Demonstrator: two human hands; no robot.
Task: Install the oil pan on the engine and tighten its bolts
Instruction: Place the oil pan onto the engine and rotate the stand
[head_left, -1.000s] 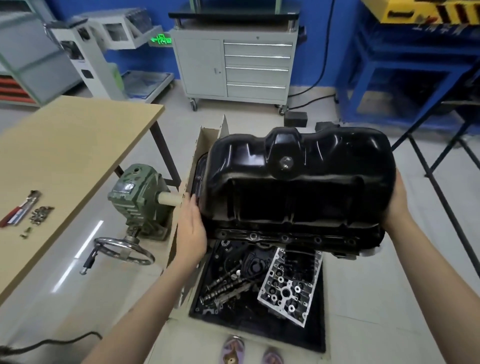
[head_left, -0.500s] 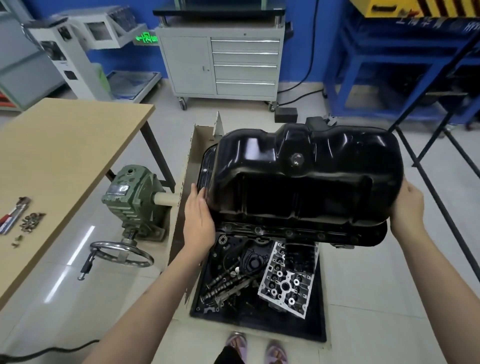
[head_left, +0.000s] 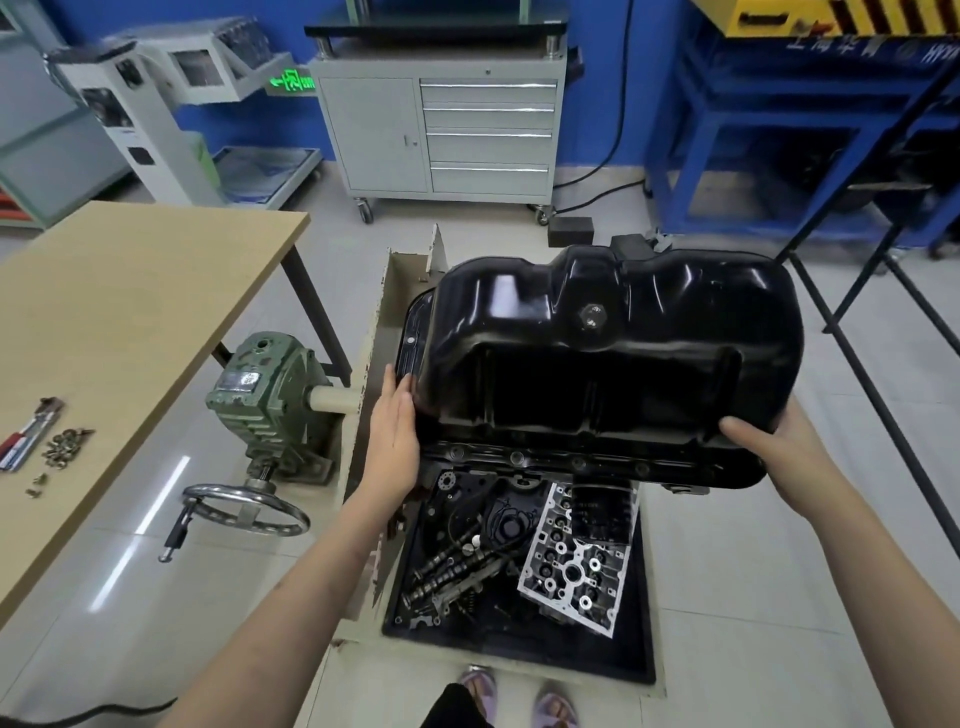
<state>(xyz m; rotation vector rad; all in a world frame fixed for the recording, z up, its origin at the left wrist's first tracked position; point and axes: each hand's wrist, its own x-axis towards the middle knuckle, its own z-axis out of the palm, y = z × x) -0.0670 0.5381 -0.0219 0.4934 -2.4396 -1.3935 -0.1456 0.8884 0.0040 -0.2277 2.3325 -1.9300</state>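
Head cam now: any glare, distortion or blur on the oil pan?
Head view: sharp, no motion blur; white ceiling-light glare patches on the glossy oil pan and streaks on the floor tiles; wide-angle bending along the table edge; pan's hollow interior too dark to read.

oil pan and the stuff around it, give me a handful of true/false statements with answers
1. Both hands hold the oil pan, the left hand at one end and the right hand at the other. True.
2. The oil pan is lying flat on the wooden table. False: it is held up above the black tray of engine parts.
3. A cylinder head lies in the tray below the pan. True.
4. A wrench is in the right hand. False: the right hand holds only the pan's rim.
5. Loose bolts lie on the table. True.
6. The handwheel is on the table top. False: it sits beside the table, under the green gearbox.
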